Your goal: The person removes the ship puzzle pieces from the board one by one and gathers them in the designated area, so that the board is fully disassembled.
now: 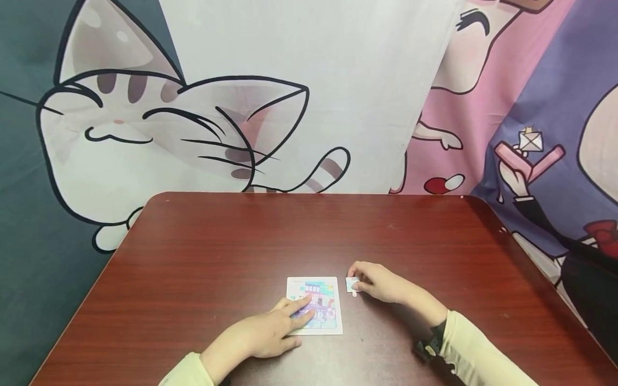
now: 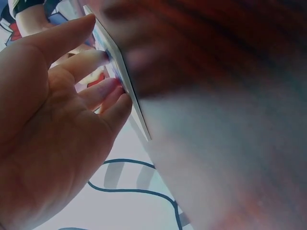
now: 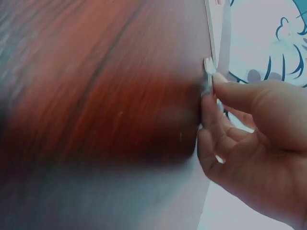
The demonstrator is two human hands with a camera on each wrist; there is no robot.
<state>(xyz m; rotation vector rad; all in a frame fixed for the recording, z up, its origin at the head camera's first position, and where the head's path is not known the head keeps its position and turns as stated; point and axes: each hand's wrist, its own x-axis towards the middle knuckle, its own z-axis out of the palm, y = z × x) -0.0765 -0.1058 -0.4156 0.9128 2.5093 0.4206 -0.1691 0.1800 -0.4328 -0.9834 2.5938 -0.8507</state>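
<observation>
A square jigsaw puzzle (image 1: 328,311) in a white frame lies on the table, printed in pastel blue, pink and purple. My left hand (image 1: 272,329) rests on its left part with fingers spread and straight; in the left wrist view those fingertips (image 2: 103,57) touch the board from above. Just right of the puzzle, my right hand (image 1: 381,281) pinches a single light-blue puzzle piece (image 1: 351,284) between thumb and fingers. The right wrist view shows the pinched piece (image 3: 208,72) edge-on, with the right hand (image 3: 259,124) beside it.
The dark red-brown wooden table (image 1: 232,236) spreads around both hands. Behind it hangs a cloth backdrop (image 1: 367,96) with cartoon figures, including a large cat. A dark band (image 1: 429,346) sits around the right wrist.
</observation>
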